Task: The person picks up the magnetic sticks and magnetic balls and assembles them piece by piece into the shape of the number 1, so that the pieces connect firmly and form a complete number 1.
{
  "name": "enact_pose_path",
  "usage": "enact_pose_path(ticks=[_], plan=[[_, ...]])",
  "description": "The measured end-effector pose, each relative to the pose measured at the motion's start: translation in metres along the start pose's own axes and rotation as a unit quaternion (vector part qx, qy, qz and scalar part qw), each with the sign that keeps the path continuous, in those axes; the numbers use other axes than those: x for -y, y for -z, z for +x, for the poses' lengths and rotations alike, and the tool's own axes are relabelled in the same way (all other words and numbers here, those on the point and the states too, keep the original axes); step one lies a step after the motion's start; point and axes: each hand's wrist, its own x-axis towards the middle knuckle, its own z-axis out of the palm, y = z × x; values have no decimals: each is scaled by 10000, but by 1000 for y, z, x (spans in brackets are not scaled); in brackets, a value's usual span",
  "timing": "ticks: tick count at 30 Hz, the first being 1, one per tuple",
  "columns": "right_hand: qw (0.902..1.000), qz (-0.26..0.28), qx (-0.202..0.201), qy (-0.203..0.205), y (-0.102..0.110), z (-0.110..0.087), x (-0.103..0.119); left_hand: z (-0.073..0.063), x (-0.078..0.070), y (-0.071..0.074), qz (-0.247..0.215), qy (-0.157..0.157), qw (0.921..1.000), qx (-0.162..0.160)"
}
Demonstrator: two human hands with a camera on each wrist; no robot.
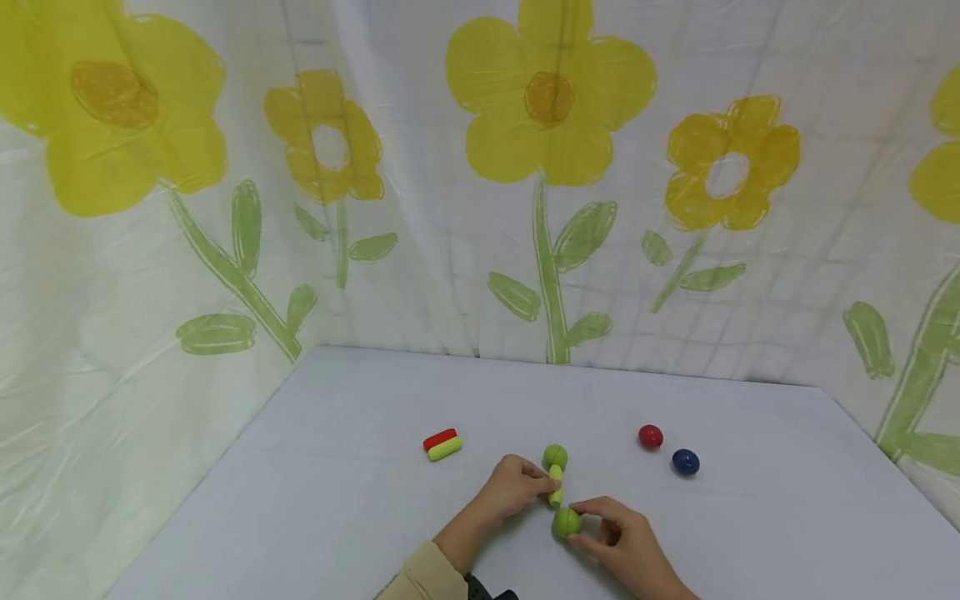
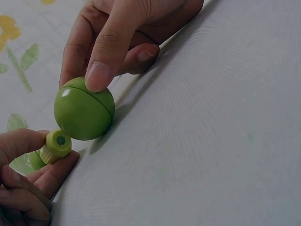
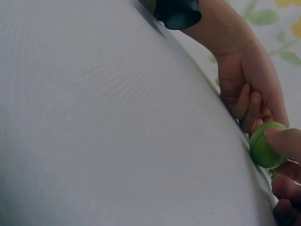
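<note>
On the white table point(image 1: 315, 483), the left hand point(image 1: 516, 485) is pinching a yellow-green rod point(image 1: 556, 499) while the right hand point(image 1: 622, 535) is gripping a green ball point(image 1: 566, 523) by its near end, seemingly joining them, which calls for alignment.

Beige left sleeve point(image 1: 429, 575); rounded black wrist device point(image 3: 178, 13)

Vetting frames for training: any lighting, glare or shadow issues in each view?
Head: bright, fairly even, small highlight on the blue piece; left wrist: dimmer, small glare spot on the green ball, shadow beside it on the table; right wrist: also dim, darker toward the lower left, fine radiating lines on the table surface.
</note>
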Motion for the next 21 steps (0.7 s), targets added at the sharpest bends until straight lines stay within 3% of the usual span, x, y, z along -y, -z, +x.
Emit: enact_pose_path(ticks=[8,21], plan=[[9999,8,145,18,-4,1,3,1,2,-1,20,-73,10000,1],[10000,91,33,-10,-11,2,5,0,0,0,-4,-173,9998,66]])
